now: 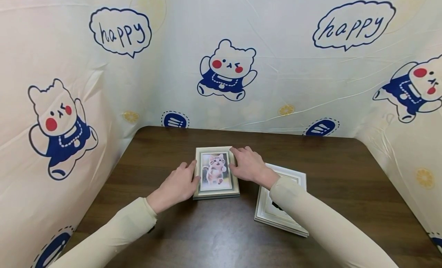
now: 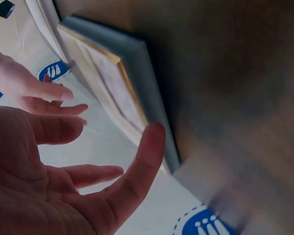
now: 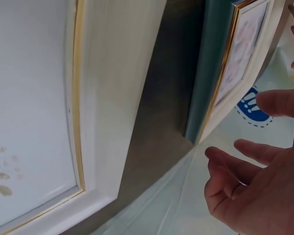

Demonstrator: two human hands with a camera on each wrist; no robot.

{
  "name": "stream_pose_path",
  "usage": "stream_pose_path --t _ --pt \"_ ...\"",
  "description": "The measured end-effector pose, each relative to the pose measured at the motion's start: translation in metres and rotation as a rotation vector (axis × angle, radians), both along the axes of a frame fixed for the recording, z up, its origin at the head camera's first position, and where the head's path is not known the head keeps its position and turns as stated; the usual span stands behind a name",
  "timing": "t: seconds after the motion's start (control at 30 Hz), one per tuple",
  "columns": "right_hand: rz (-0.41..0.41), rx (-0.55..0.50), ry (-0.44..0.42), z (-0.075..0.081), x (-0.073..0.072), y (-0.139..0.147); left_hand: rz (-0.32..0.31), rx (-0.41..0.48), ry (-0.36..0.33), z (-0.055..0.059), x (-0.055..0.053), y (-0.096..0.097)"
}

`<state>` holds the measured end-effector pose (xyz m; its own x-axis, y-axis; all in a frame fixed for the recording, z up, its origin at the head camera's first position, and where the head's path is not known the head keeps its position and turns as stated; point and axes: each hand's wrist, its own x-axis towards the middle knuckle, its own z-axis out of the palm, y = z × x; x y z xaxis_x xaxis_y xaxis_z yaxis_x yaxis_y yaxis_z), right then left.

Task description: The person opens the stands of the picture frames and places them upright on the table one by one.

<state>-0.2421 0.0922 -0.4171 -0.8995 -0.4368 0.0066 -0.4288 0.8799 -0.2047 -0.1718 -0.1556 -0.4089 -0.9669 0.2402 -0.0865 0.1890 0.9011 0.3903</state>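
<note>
A cream picture frame [image 1: 197, 183] with a kitten photo [image 1: 215, 172] lies face up on the dark wooden table. Beside its left edge is my left hand [image 1: 176, 185], fingers loosely extended; in the left wrist view a fingertip [image 2: 154, 139] overlaps the frame's grey-green side. My right hand [image 1: 250, 164] reaches to the frame's upper right corner, fingers relaxed along the right edge. A larger white picture frame [image 1: 263, 212] lies askew to the right, partly hidden under my right forearm. In the right wrist view its pale print shows a leaf sprig [image 3: 0, 181].
The brown wooden table [image 1: 165, 229] ends at a patterned cloth backdrop [image 1: 276, 76] that rises behind it and on both sides. My right sleeve [image 1: 317, 218] crosses above the white frame.
</note>
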Motion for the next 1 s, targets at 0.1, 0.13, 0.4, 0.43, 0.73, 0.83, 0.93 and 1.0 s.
stream_pose_path --t 0.1,0.13,0.4,0.43,0.73,0.83,0.93,1.0 --pt "0.005 0.004 -0.004 -0.003 -0.001 0.000 -0.012 0.016 -0.007 -0.005 0.003 0.001" --pt "0.008 0.008 -0.005 -0.004 -0.001 0.000 -0.012 0.020 -0.007 -0.006 0.003 0.001" --pt "0.028 0.028 0.005 -0.014 -0.001 -0.003 -0.015 0.026 -0.056 -0.016 0.007 0.003" --pt "0.029 0.035 0.007 -0.014 -0.001 -0.003 -0.019 0.026 -0.057 -0.017 0.008 0.003" --pt "-0.007 0.091 -0.055 -0.020 -0.004 -0.007 -0.038 0.014 -0.060 -0.022 0.009 0.003" --pt "-0.006 0.089 -0.053 -0.020 -0.005 -0.007 -0.029 0.015 -0.059 -0.024 0.008 0.003" --pt "-0.002 0.078 -0.062 -0.020 -0.006 -0.008 -0.019 0.031 -0.072 -0.029 0.004 0.003" --pt "-0.002 0.066 -0.072 -0.020 -0.007 -0.008 -0.008 0.041 -0.093 -0.040 -0.002 0.000"
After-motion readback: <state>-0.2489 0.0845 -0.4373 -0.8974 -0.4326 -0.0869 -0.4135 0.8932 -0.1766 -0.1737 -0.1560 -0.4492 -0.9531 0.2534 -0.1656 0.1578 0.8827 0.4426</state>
